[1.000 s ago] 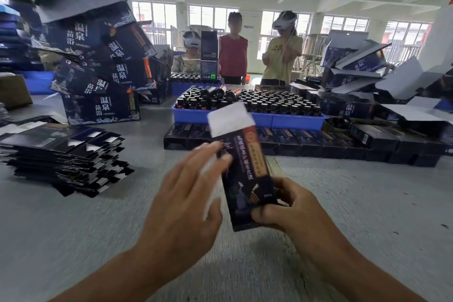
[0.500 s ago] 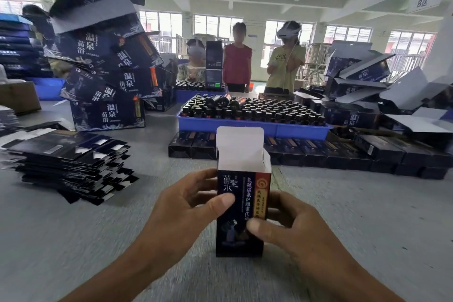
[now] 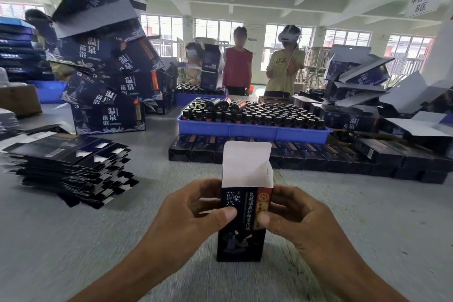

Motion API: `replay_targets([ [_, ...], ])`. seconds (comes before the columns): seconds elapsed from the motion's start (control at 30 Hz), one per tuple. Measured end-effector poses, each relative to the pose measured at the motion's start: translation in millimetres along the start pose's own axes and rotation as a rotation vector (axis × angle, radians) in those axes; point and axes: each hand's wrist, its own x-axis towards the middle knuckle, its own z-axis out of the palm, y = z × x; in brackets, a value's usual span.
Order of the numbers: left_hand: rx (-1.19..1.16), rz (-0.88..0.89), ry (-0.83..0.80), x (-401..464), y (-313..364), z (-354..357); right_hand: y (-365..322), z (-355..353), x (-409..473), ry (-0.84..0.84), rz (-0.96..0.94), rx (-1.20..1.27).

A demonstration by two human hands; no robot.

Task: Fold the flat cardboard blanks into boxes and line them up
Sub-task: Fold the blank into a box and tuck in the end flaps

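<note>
My left hand (image 3: 193, 216) and right hand (image 3: 294, 218) pinch the upright box (image 3: 241, 225) by its stiffer side creases; the thin, light card would likely crush elsewhere.

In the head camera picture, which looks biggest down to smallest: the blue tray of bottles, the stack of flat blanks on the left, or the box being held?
1. Blue tray and stack of flat blanks: alike, unranked.
2. Held box: smallest, though nearness enlarges it.
</note>
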Motion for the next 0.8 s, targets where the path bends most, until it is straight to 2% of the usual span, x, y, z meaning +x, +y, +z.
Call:
replay_targets([
  [0.2, 0.012, 0.069, 0.062, -0.7, -1.2, 0.9, 1.9, 0.0, 0.2, -0.01, -0.008, 0.017],
  [0.43, 0.103, 0.214, 0.057, -5.3, -2.9, 4.2, 1.7, 0.9, -0.2, 0.007, -0.037, 0.014],
  [0.8, 0.192, 0.211, 0.025, -5.2, 0.5, 0.5, -3.8, 3.8, -4.8, 0.012, -0.193, -0.094],
])
